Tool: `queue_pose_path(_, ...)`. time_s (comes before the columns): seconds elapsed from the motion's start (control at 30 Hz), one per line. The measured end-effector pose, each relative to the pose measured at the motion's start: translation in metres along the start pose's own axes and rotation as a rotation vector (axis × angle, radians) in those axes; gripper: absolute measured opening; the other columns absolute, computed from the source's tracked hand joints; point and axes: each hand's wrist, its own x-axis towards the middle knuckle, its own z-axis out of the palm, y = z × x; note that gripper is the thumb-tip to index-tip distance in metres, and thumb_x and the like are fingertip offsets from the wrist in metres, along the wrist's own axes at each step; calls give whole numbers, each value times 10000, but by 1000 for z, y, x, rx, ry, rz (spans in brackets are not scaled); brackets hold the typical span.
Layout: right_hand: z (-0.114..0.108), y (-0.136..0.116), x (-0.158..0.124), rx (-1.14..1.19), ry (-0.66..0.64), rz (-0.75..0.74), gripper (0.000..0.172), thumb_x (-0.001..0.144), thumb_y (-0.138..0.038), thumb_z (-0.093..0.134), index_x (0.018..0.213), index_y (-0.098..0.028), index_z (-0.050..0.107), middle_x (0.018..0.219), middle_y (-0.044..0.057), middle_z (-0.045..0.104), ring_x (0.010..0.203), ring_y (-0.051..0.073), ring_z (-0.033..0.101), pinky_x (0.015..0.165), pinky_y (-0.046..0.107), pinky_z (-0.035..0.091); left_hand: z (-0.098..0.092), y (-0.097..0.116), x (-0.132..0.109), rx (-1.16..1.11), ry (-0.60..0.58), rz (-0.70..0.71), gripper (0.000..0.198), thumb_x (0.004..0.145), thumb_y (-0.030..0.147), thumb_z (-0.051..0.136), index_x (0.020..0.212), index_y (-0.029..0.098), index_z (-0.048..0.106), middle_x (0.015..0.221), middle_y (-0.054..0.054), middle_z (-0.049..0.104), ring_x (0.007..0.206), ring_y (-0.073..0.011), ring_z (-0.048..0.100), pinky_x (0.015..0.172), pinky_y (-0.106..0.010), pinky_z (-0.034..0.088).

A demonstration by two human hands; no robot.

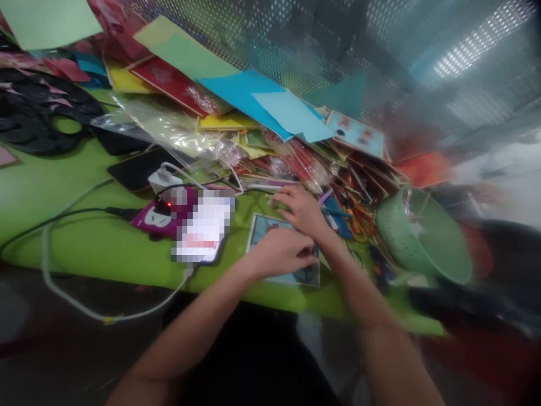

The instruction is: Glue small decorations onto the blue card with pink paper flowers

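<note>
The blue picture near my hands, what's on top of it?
Your left hand is over the blue picture, hiding its middle; your right hand is near its far edge. Anything beneath the left hand is covered, so I can't tell.

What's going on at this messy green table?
Someone's left hand, half curled, is over a blue picture card on the green table. The right hand is just past the card's far edge. A lit phone lies to the left, and a green bowl is to the right. Colourful paper is piled behind.
</note>
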Motion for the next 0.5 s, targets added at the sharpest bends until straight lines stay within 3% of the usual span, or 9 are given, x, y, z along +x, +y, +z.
queue_pose_path(0.2, -1, 0, 9, -63, 27, 50, 173, 904, -242, 680, 1052, -216, 765, 1197, 102, 687, 1144, 291, 571, 1022, 440, 430, -2, 1, 0, -34, 2, -9, 252, 935, 415, 623, 821, 200, 684, 790, -23, 707, 786, -200, 658, 608, -291, 320)
queue_pose_path(0.3, -1, 1, 13, -10, 49, 45, 176, 894, -198, 680, 1050, -227, 759, 1137, 82, 693, 1073, 264, 580, 981, 413, 437, -4, 2, -1, -79, -30, 7, 232, 928, 402, 633, 836, 207, 719, 808, -21, 726, 804, -200, 667, 618, -294, 336)
queue_pose_path(0.5, 5, -14, 32, -105, -50, -44, 105, 909, -190, 655, 876, -197, 755, 969, 89, 686, 1007, 260, 561, 903, 391, 426, -3, 2, -2, -138, -106, 70, 212, 919, 406, 644, 907, 231, 764, 833, -10, 761, 786, -198, 688, 624, -304, 372)
